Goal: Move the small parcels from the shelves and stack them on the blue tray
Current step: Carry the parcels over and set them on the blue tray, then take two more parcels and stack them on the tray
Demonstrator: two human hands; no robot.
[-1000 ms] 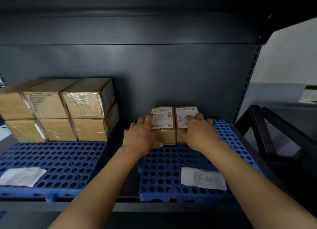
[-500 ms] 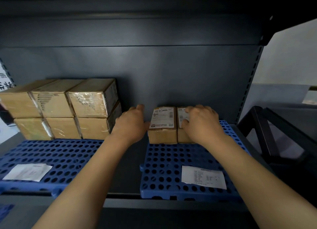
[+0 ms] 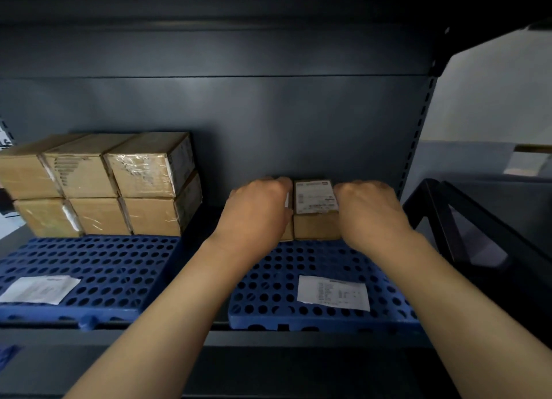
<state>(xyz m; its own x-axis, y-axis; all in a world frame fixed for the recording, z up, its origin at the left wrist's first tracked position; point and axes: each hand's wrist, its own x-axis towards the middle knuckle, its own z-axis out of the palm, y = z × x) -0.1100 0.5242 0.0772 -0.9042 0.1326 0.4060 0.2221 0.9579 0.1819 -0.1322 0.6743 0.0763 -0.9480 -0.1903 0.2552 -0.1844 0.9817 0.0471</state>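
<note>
The 2 small parcels sit side by side, touching, at the 12 o'clock end of the right blue tray, close to the shelf's back panel. Pushed that far back, they leave the perforated surface towards 6 o'clock free except for a paper slip.

The left hand lies over the left parcel and hides almost all of it. Its fingers are curled down over the top, so it holds that parcel from above. The right parcel shows its printed label face-up. The right hand sits at its 3 o'clock side, knuckles up and fingers bent. Its fingertips are hidden, so I cannot tell whether it grips the parcel or only presses against its flank.

With 1 hand on each outer side, the hands seem to be squeezing the pair together, which would keep the 2 aligned as 1 block. I cannot tell whether that is to square them on this tray or to lift them.

At 9 o'clock of the hands, 6 larger cartons are visible in 2 tiers of 3 at the back of the left blue tray. They are well apart from the parcels, and another slip lies in front of them.
</note>
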